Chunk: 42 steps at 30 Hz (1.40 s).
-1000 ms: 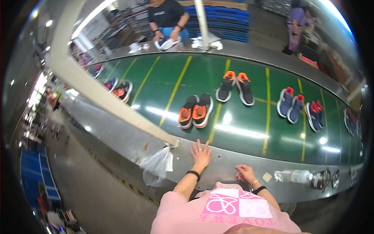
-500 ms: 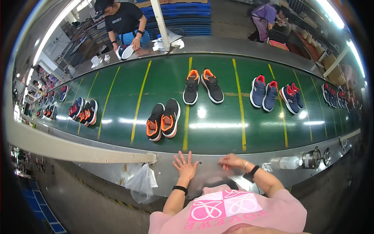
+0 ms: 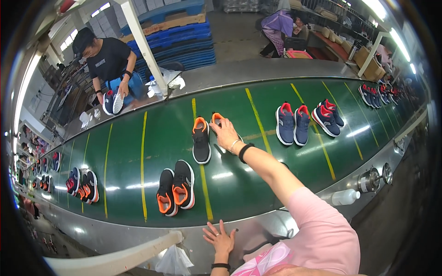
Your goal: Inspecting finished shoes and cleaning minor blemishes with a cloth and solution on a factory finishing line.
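Note:
My right arm stretches across the green conveyor belt point(image 3: 235, 184). My right hand point(image 3: 225, 134) grips a black sneaker point(image 3: 216, 117) with orange lining at its collar and covers most of it. Just left of it stands its matching black sneaker point(image 3: 201, 145), toe toward me. My left hand point(image 3: 221, 240) lies with fingers spread on the metal edge point(image 3: 253, 227) on my side of the belt, holding nothing. Nearest to it on the belt is another pair of black and orange sneakers point(image 3: 184, 184), toes pointing away.
Navy sneakers with red lining point(image 3: 285, 124) stand to the right, and more pairs line both ends of the belt. A white bottle point(image 3: 345, 197) and a metal can point(image 3: 368, 180) sit at the near right. A white post point(image 3: 145, 50) rises opposite. Across the belt a person point(image 3: 108, 64) holds sneakers.
My right hand has gone from the near metal edge out over the belt to the sneaker. My left hand stays at the edge. The view has shifted and tilted.

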Tool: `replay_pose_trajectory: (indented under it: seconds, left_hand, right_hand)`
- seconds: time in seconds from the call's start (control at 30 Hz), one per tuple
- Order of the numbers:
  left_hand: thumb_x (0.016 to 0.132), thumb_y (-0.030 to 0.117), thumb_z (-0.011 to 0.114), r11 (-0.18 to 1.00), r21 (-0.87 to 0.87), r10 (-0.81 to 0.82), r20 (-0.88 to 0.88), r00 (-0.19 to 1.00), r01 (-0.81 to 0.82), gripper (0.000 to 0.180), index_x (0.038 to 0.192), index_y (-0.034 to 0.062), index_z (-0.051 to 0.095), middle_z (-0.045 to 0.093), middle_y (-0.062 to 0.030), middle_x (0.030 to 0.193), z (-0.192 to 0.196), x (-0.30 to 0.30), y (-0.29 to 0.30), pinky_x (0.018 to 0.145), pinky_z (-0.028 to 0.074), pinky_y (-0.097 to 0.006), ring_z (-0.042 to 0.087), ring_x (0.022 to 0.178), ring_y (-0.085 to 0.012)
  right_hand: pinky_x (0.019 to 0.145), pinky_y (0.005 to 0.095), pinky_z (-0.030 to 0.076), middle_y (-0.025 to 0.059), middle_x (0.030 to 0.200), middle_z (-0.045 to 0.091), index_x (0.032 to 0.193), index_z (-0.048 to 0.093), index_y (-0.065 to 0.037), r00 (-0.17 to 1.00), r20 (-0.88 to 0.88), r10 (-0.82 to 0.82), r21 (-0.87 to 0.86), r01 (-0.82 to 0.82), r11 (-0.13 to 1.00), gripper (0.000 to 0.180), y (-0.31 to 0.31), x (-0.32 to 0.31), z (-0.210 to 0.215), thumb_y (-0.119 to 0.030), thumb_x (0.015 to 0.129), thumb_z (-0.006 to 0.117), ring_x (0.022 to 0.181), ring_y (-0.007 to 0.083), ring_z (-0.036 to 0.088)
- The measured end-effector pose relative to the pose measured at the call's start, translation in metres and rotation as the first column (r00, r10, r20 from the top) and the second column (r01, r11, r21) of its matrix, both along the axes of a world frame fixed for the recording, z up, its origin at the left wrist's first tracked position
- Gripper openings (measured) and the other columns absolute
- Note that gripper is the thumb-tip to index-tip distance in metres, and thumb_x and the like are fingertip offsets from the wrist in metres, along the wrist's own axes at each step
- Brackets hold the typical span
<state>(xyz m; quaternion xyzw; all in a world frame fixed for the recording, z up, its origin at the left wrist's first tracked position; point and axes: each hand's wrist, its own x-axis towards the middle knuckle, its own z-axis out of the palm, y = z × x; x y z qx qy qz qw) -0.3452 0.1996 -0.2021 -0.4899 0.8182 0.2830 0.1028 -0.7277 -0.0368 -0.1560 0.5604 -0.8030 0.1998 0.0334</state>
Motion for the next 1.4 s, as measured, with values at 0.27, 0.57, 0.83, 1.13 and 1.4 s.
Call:
replay_pose_trajectory:
  seconds: [0.27,0.57,0.83,1.13,1.4]
  left_hand:
    - [0.089,0.058,0.054,0.998,0.060,0.012,0.032,0.999,-0.014,0.084,0.154,0.0127,0.024,-0.011,-0.0321,0.157,0.000,-0.009,-0.001,0.106,-0.005,-0.074,-0.016,0.139,-0.0597]
    - [0.090,0.061,0.050,0.998,0.055,0.002,0.037,0.999,-0.004,0.085,0.155,0.0148,0.021,-0.012,-0.0329,0.156,-0.002,-0.015,0.004,0.106,-0.006,-0.073,-0.016,0.139,-0.0603]
    - [0.090,0.063,0.048,1.000,0.026,0.008,0.024,1.000,-0.008,0.086,0.156,0.0167,0.018,-0.012,-0.0325,0.157,-0.005,-0.013,0.015,0.107,-0.006,-0.072,-0.016,0.139,-0.0601]
    - [0.101,0.040,0.039,0.986,0.027,0.169,-0.094,0.981,-0.167,0.049,0.144,0.0174,0.044,0.009,-0.0158,0.161,-0.013,-0.018,0.012,0.115,0.006,-0.060,0.007,0.146,-0.0455]
    - [0.094,0.037,0.060,0.951,0.293,0.142,-0.698,0.702,0.099,0.047,0.135,0.0147,0.054,0.032,-0.0218,0.145,0.020,-0.075,0.035,0.109,0.034,-0.045,0.038,0.130,-0.0372]
  right_hand:
    - [0.108,0.0506,0.026,0.0151,0.122,0.062,0.132,0.059,-0.035,0.995,-0.092,-0.038,0.344,0.067,0.937,0.040,-0.061,-0.002,-0.023,-0.024,0.096,0.046,0.124,0.0352,0.048]
    - [0.095,0.0441,0.037,0.0093,0.098,0.062,0.100,0.066,-0.020,0.976,-0.164,0.141,0.096,-0.127,0.987,0.021,-0.013,-0.011,-0.039,-0.018,0.080,0.065,0.102,0.0293,0.055]
    - [0.089,0.0448,0.042,0.0093,0.091,0.055,0.089,0.062,-0.019,0.541,-0.157,0.826,0.027,-0.834,0.552,0.010,0.131,0.029,0.016,-0.017,0.079,0.062,0.092,0.0296,0.054]
    - [0.105,0.0455,0.034,0.0008,0.092,0.063,0.071,0.067,-0.019,-0.070,-0.172,0.983,0.325,-0.946,-0.011,0.010,0.319,0.107,0.043,-0.027,0.073,0.061,0.108,0.0248,0.051]
    - [0.101,0.0392,0.039,0.0093,0.113,0.060,0.100,0.064,-0.010,0.517,0.154,0.842,0.075,-0.856,0.511,0.022,0.423,0.138,0.068,-0.013,0.078,0.063,0.109,0.0270,0.056]
